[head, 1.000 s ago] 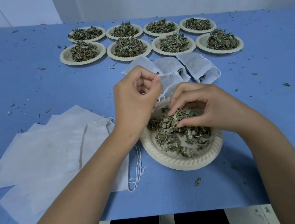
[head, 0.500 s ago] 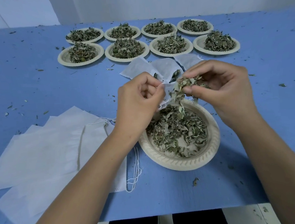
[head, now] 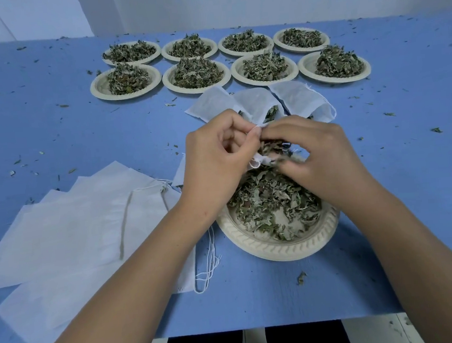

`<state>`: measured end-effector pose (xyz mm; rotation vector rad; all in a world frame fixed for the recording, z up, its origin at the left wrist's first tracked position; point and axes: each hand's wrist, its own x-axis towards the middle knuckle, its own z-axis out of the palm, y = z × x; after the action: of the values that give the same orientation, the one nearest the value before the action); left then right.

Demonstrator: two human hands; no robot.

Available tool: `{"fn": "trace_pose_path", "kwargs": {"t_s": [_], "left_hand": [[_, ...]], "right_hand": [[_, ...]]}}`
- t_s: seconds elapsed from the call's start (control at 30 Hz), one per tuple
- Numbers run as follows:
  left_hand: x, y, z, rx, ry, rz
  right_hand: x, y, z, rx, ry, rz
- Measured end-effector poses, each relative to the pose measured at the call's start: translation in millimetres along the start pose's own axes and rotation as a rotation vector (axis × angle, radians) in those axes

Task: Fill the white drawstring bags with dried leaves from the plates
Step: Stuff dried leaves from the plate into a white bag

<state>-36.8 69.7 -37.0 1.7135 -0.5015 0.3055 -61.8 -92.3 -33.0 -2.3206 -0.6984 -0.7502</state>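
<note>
Dried leaves (head: 270, 146) reach the mouth of the bag (head: 256, 163).
The right hand (head: 324, 161), which was down in the near plate (head: 279, 249) a second ago, is now raised against the left hand (head: 216, 164); its curled fingers, a little blurred, hold a pinch of leaves. The left hand pinches the rim of the small white bag, just above the plate. I judge one more portion is going in. Much leaf remains here, and behind three filled bags (head: 295, 98) eight full plates (head: 127, 95) wait on the table (head: 54, 136).
</note>
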Motion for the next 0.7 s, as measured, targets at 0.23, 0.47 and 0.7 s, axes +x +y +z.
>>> {"fn": "trace_pose_path", "kwargs": {"t_s": [0.23, 0.47, 0.7], "left_hand": [[2, -2, -1, 0.007, 0.03, -0.025], [-1, 1, 2, -0.021, -0.035, 0.025], [3, -1, -2, -0.044, 0.06, -0.055]], "right_hand": [[1, -3, -4, 0.213, 0.089, 0.06], [1, -4, 3, -0.071, 0.027, -0.049], [0, -5, -12, 0.139, 0.148, 0.075]]}}
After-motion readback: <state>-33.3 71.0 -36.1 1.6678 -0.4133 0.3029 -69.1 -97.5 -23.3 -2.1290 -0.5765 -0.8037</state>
